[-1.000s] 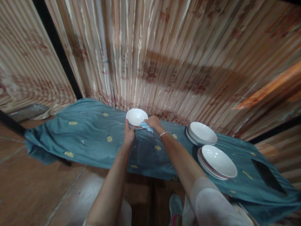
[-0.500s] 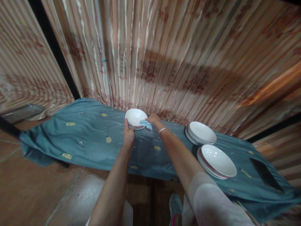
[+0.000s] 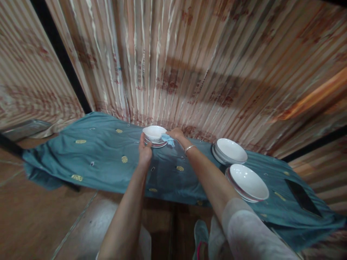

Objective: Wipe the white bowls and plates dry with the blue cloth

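Observation:
A white bowl (image 3: pixel 154 133) is at the back of the cloth-covered table, tilted and just above a few red-rimmed dishes (image 3: pixel 159 145). My left hand (image 3: pixel 145 151) grips its near left side, thumb and fingers at the wall. At its right side is my right hand (image 3: pixel 176 134), closed on a light blue cloth (image 3: pixel 168 139) that touches the bowl's outer wall. A silver bangle (image 3: pixel 189 148) circles my right wrist. Whether the bowl is fully clear of the dishes below is hard to tell.
On the right stand two stacks of white dishes, a rear stack (image 3: pixel 231 151) and a nearer stack (image 3: pixel 249 182). A dark flat phone-like object (image 3: pixel 303 198) lies farther right. A pleated curtain (image 3: pixel 173 65) hangs behind the table (image 3: pixel 103 155).
The white bowl has tipped, showing more of its outer wall and a gap above the dishes. Both hands have shifted slightly left with it, the cloth still in my right hand.

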`<state>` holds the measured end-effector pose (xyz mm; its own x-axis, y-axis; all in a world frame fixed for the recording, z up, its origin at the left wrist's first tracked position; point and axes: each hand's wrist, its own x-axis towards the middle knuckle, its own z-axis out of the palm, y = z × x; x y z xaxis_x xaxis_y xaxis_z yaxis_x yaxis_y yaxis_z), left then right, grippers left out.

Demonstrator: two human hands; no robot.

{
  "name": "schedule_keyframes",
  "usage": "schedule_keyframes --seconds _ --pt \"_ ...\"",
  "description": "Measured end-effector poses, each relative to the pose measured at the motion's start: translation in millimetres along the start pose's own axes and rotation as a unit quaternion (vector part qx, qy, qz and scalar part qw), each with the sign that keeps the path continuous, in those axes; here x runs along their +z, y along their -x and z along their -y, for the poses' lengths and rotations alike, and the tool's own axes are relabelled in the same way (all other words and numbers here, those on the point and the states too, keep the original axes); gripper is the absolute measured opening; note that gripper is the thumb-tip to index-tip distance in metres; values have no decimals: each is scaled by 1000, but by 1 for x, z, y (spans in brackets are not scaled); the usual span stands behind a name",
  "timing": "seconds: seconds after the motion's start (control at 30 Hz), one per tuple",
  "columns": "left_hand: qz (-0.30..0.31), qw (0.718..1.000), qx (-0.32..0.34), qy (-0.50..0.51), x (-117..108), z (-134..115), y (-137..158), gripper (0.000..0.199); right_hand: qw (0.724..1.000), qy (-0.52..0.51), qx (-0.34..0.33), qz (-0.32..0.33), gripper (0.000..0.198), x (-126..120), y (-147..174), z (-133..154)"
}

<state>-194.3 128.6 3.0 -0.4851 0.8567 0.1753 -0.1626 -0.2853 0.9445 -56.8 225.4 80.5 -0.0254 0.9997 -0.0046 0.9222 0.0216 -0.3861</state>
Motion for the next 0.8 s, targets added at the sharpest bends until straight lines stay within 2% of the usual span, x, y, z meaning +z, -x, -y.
schedule_keyframes --seconds 0.17,0.3,0.47,0.63,0.8 --pt "32 997 67 20 7 -24 11 66 1000 -28 -8 12 33 -27 18 -3" --pt "58 993 90 49 21 -38 37 67 998 -57 -9 -15 32 -49 49 -26" --pt "73 996 9 48 35 -26 80 61 993 -92 41 -69 19 -56 109 -71" --pt "78 991 -109 24 38 -1 113 53 988 -85 93 -85 14 -41 166 -110" --pt "87 980 -175 33 39 11 132 47 986 -70 127 -89 14 -22 195 -133"
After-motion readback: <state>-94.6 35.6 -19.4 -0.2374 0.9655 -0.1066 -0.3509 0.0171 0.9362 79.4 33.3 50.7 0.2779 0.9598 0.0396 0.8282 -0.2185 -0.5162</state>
